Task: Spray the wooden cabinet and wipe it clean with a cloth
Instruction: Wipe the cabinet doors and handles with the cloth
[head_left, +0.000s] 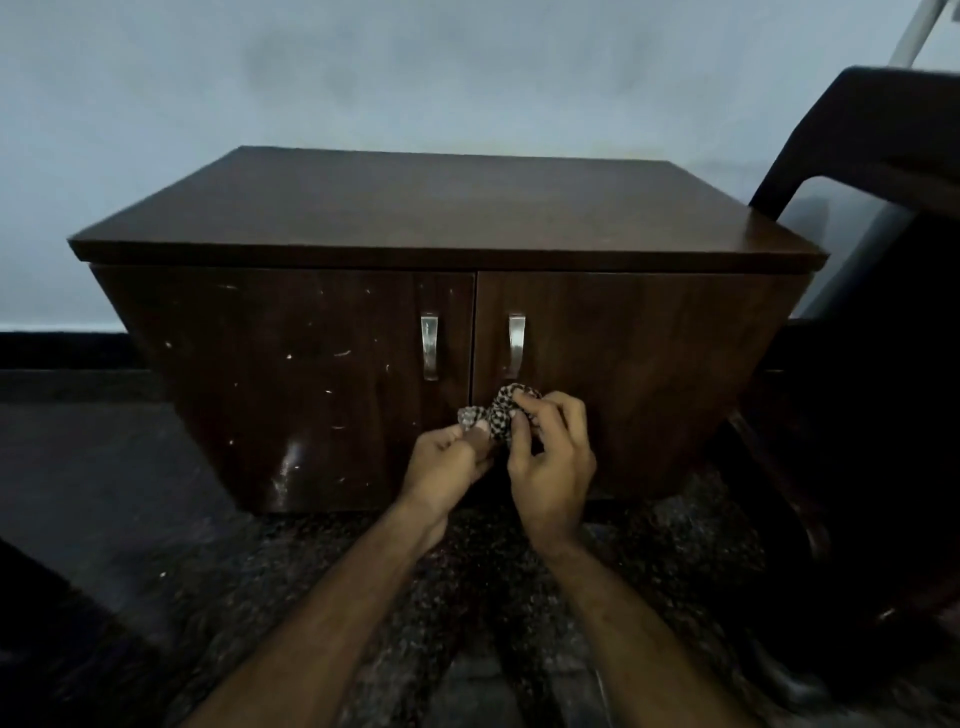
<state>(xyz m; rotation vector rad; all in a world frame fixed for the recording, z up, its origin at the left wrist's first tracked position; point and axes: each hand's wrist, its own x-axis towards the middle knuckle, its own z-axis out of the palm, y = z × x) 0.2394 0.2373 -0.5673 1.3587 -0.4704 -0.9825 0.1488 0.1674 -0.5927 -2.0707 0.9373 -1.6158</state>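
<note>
A low dark wooden cabinet (447, 208) with two doors and two metal handles (429, 345) stands against a pale wall. Its left door (291, 374) carries pale scuffs and a shiny wet-looking patch low down. In front of the lower edge of the doors, both hands hold a small bunched checkered cloth (498, 413). My left hand (447, 462) pinches its left end between thumb and fingers. My right hand (550, 452) curls its fingers round the right part. No spray bottle is in view.
A dark chair (872, 291) stands close against the cabinet's right side, with a white bar behind it at the top right. The floor (104, 467) is dark and speckled. A dark shape (31, 597) sits at the lower left edge.
</note>
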